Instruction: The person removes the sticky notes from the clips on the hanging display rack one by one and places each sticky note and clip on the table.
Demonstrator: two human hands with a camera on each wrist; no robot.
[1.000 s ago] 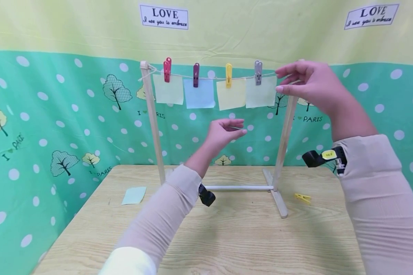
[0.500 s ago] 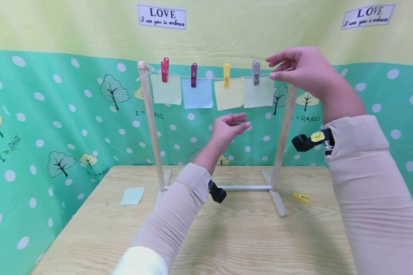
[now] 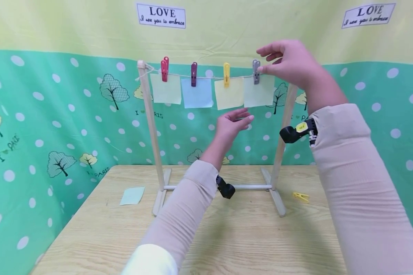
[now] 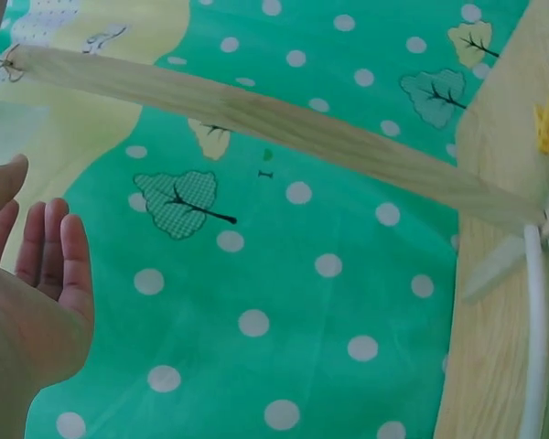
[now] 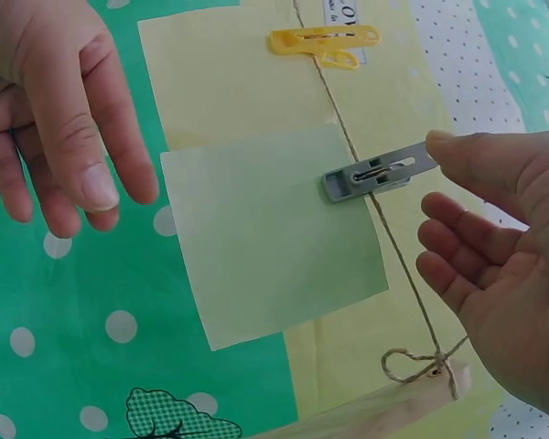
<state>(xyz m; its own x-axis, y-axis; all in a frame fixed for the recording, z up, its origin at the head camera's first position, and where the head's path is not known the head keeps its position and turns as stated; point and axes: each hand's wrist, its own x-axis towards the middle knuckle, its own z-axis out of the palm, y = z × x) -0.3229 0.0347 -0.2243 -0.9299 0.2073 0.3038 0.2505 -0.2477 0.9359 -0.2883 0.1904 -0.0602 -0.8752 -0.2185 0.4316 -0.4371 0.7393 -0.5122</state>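
A grey clothespin [image 5: 371, 174] clamps a pale green paper square [image 5: 270, 242] onto the string [image 5: 403, 242]. My right hand [image 3: 292, 63] is up at this clothespin, its thumb right by the clip's handle end. In the head view its index finger stays raised above the clip, apart from the thumb. Lower and to the left, my left hand [image 3: 228, 124] hovers just below the papers, fingers loosely bent around nothing. Along the same string hang a pale yellow square [image 3: 230, 95] under a yellow clothespin [image 3: 226, 74], a blue square [image 3: 197, 95] and another pale green one.
The string runs between the posts of a wooden stand [image 3: 152, 118] on a wood-grain table [image 3: 241, 236]. A light blue-green paper square [image 3: 132, 196] lies on the left, and a yellow clothespin [image 3: 301, 197] on the right. A patterned curtain [image 3: 96, 88] hangs behind.
My right hand has moved left and up from the string's right end to the grey clothespin. My left hand has risen slightly to the right, nearer the papers.
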